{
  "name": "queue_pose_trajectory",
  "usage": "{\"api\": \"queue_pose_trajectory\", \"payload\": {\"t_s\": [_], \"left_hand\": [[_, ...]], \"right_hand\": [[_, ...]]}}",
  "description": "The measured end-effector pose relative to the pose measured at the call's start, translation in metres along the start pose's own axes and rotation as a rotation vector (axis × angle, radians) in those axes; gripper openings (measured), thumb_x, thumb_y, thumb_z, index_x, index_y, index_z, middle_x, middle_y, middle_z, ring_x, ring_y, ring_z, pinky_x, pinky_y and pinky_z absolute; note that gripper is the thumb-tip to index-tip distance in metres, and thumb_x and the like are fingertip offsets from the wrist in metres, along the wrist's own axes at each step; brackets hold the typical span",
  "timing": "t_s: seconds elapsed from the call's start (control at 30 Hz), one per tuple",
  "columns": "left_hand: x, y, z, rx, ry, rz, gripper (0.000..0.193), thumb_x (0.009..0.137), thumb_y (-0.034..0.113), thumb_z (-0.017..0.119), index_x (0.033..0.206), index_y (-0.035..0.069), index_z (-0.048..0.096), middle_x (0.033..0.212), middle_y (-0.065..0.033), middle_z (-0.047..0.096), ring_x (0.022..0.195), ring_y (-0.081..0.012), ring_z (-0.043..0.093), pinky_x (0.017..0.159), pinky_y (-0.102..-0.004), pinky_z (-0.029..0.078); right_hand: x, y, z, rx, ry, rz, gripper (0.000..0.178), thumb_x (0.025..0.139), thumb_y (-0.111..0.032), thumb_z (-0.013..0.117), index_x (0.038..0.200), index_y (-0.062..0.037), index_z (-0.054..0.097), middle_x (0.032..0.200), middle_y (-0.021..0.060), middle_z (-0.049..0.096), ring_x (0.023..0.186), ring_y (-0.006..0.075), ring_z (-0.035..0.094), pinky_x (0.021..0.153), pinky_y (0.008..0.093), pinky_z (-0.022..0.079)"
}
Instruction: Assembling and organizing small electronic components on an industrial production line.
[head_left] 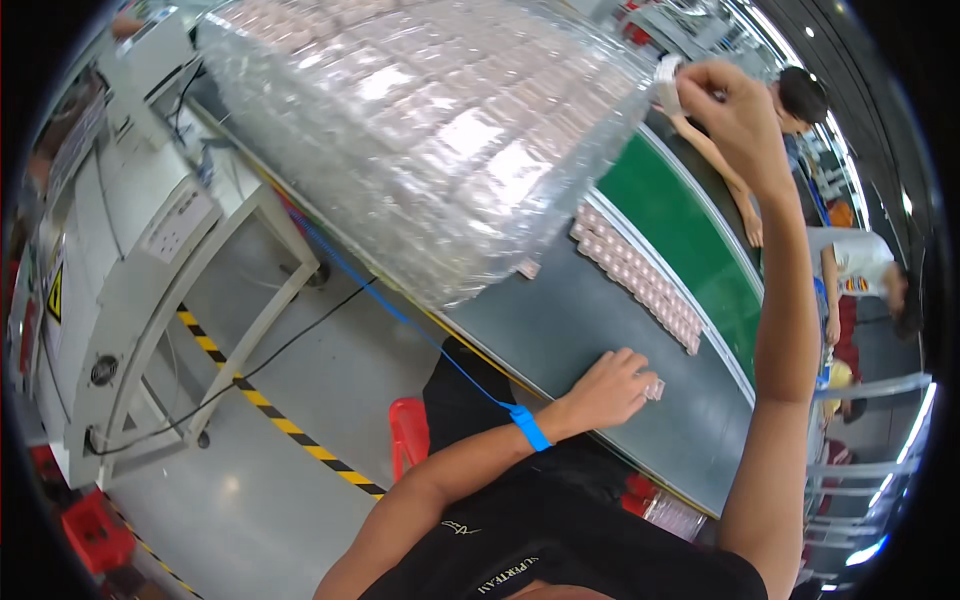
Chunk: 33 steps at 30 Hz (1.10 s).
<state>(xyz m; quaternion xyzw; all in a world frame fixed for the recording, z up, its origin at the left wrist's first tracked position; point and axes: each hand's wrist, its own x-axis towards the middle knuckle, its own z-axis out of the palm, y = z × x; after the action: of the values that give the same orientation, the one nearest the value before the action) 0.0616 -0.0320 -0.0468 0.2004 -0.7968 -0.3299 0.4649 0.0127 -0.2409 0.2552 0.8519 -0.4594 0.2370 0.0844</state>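
Grey worktop (540, 325) supports the plastic-wrapped stack (430, 130). Beyond its right corner, your right hand (738, 115) pinches a small white piece (667, 84), perhaps raised for clearance. Nearer you than the stack, your left hand (605, 392) curls narrowly on a clear piece (654, 389), forearm over the worktop's edge. Right of the stack, a pinkish row (640, 278) lies, probably for easy reach, leaving room before your left hand.

The person wears a black T-shirt (590, 530) with short sleeves (720, 572). On its front there is a small emblem (461, 527) in thin pale lines, and near it a row of pale lettering (510, 575). Around the left wrist (560, 420) sits a bright blue band (530, 428), and to this band a thin blue cord (405, 319) is attached.
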Motion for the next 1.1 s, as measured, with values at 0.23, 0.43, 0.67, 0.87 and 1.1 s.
{"api": "queue_pose_trajectory", "payload": {"t_s": [0.23, 0.43, 0.67, 0.87, 1.1], "left_hand": [[-0.004, -0.004, 0.008, 0.028, 0.005, -0.05, 0.023, 0.086, 0.017, 0.07, 0.107, 0.008, 0.07, 0.11, -0.0112, 0.061, 0.104, -0.0297, 0.057, 0.085, -0.0421, 0.047], [-0.004, -0.001, 0.011, 0.023, 0.025, -0.04, 0.023, 0.084, 0.018, 0.072, 0.105, 0.01, 0.07, 0.105, -0.0094, 0.06, 0.102, -0.0276, 0.057, 0.083, -0.0404, 0.046], [-0.004, 0.0, 0.01, -0.004, 0.03, -0.048, 0.021, 0.084, 0.016, 0.07, 0.104, 0.009, 0.067, 0.101, -0.0082, 0.058, 0.099, -0.0264, 0.056, 0.081, -0.0405, 0.045], [-0.003, 0.0, 0.01, -0.002, 0.062, -0.039, 0.021, 0.085, 0.015, 0.069, 0.104, 0.01, 0.066, 0.099, -0.008, 0.057, 0.097, -0.0265, 0.055, 0.08, -0.0396, 0.043], [-0.005, -0.005, 0.007, -0.018, 0.061, -0.066, 0.022, 0.084, 0.013, 0.068, 0.105, 0.009, 0.066, 0.097, -0.0077, 0.057, 0.097, -0.0268, 0.055, 0.079, -0.0403, 0.043]], "right_hand": [[0.137, -0.043, 0.071, -0.046, -0.032, -0.031, 0.035, 0.093, -0.031, 0.069, 0.107, 0.0008, 0.076, 0.086, 0.0145, 0.073, 0.081, 0.0229, 0.068, 0.078, 0.0355, 0.053], [0.224, -0.041, 0.125, -0.032, -0.145, 0.219, 0.042, 0.085, -0.038, 0.07, 0.097, 0.0011, 0.079, 0.078, 0.0119, 0.073, 0.07, 0.0226, 0.068, 0.066, 0.04, 0.054], [0.287, 0.008, 0.177, 0.01, -0.145, -0.063, 0.036, 0.081, -0.036, 0.074, 0.09, -0.0007, 0.08, 0.074, 0.0107, 0.074, 0.07, 0.0205, 0.069, 0.067, 0.039, 0.055], [0.294, 0.009, 0.189, -0.045, -0.175, -0.006, 0.034, 0.081, -0.032, 0.075, 0.092, -0.0006, 0.08, 0.075, 0.0106, 0.075, 0.07, 0.0197, 0.07, 0.067, 0.037, 0.055], [0.307, 0.013, 0.211, 0.103, -0.424, 0.022, 0.035, 0.084, -0.032, 0.074, 0.092, 0.0015, 0.08, 0.077, 0.0102, 0.073, 0.07, 0.02, 0.069, 0.065, 0.0347, 0.057]]}}
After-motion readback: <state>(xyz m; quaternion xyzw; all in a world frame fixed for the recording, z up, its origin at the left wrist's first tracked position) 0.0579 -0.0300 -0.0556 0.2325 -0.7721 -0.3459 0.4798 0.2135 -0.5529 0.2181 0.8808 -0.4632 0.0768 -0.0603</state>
